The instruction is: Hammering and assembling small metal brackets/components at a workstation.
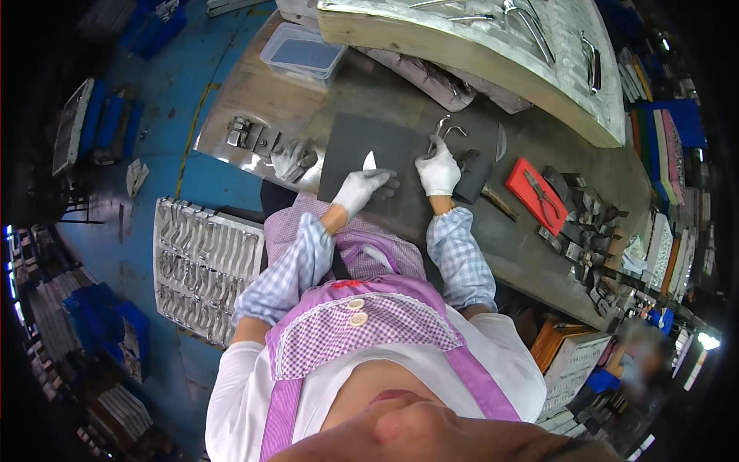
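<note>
Over a dark mat [338, 150] on the counter [531, 262], the gloved left hand [359, 190] has its fingers nearly together, pinching a small pointed silver blade [369, 161]. The gloved right hand [439, 172] has its fingers closed around a curved metal tool [441, 125]. Farther right, 1 pair of pliers [539, 193] lies on a red tray [518, 182].

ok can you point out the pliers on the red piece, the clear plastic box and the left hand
Pliers [540, 195], head view: on the pivot
Clear plastic box [312, 75], head view: on its near wall
Left hand [362, 190], head view: on the back of the hand
</note>
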The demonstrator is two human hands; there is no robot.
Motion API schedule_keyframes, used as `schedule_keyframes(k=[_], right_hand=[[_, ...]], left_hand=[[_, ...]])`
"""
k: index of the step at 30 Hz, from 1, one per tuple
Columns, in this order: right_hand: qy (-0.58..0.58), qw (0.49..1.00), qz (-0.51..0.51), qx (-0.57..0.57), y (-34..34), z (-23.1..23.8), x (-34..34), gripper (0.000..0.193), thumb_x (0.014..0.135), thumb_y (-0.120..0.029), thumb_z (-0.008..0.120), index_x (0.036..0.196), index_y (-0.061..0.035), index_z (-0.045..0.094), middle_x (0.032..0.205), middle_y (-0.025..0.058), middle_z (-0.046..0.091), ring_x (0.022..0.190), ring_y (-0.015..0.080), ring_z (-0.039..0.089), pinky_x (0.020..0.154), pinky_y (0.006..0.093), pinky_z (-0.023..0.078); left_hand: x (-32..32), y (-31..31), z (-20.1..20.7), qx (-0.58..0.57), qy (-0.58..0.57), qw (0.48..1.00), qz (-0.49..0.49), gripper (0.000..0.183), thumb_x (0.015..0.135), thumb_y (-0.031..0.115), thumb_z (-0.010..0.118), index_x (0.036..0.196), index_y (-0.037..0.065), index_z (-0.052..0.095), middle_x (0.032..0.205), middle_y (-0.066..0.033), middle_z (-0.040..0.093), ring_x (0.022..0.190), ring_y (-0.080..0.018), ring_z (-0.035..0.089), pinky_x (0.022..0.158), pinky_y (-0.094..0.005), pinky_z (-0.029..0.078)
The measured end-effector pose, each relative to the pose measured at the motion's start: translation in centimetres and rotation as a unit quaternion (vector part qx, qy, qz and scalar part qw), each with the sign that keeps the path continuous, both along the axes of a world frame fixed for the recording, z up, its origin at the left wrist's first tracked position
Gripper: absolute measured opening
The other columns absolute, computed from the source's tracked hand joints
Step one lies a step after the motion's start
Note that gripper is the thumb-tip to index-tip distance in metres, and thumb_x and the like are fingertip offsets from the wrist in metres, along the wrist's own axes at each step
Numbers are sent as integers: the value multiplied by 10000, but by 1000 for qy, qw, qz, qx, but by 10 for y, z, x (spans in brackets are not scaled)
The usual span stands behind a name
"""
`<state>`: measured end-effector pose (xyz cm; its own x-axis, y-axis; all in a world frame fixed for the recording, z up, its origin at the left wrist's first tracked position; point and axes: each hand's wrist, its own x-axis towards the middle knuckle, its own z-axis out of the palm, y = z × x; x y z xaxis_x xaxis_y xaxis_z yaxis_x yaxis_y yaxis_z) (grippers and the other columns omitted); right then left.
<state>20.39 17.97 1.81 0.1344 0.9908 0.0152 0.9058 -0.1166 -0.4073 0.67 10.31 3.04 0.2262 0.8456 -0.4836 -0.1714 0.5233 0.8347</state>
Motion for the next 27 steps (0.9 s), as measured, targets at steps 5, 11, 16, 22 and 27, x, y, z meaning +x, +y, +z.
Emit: schedule_keyframes(k=[5, 11, 16, 22, 27], right_hand=[[507, 861, 13, 30, -53, 28, -2, 288, 804, -9, 660, 1092, -35, 660, 836, 76, 685, 711, 131, 633, 702, 283, 519], [259, 939, 44, 221, -60, 46, 94, 404, 742, -35, 627, 1144, -53, 661, 1092, 172, 665, 979, 327, 646, 882, 431, 504], [-142, 987, 11, 69, -63, -11, 151, 430, 744, -152, 705, 1160, -58, 656, 1078, 179, 679, 936, 347, 650, 832, 425, 503], [545, 789, -35, -281, -64, 104, 23, 198, 939, -125, 604, 1058, 31, 632, 624, -43, 447, 449, 29, 351, 397, 213, 244], [71, 871, 386, 295, -82, 94, -38, 330, 887, -230, 685, 1110, 7, 631, 811, 123, 694, 718, 281, 662, 679, 406, 542]], left_hand=[[39, 32, 6, -214, -277, 934, 65, 307, 1004, 254, 565, 1228, 52, 620, 1084, -99, 696, 980, -246, 677, 849, -355, 556], [2, -10, 15, -105, -14, 988, 109, 270, 921, 231, 650, 1143, 78, 654, 770, -1, 635, 530, -75, 533, 456, -230, 409], [-39, -41, 34, -32, 295, 951, 91, 389, 893, 190, 605, 1258, 58, 614, 831, -77, 688, 616, -111, 599, 581, -268, 506], [-42, -29, -38, 14, 370, 919, 133, 247, 911, 169, 547, 1098, 40, 643, 966, -258, 683, 964, -430, 651, 853, -478, 516], [-52, -44, -76, 84, 493, 864, 55, 289, 914, 214, 553, 1098, 7, 638, 958, -284, 675, 973, -432, 651, 873, -489, 509]])
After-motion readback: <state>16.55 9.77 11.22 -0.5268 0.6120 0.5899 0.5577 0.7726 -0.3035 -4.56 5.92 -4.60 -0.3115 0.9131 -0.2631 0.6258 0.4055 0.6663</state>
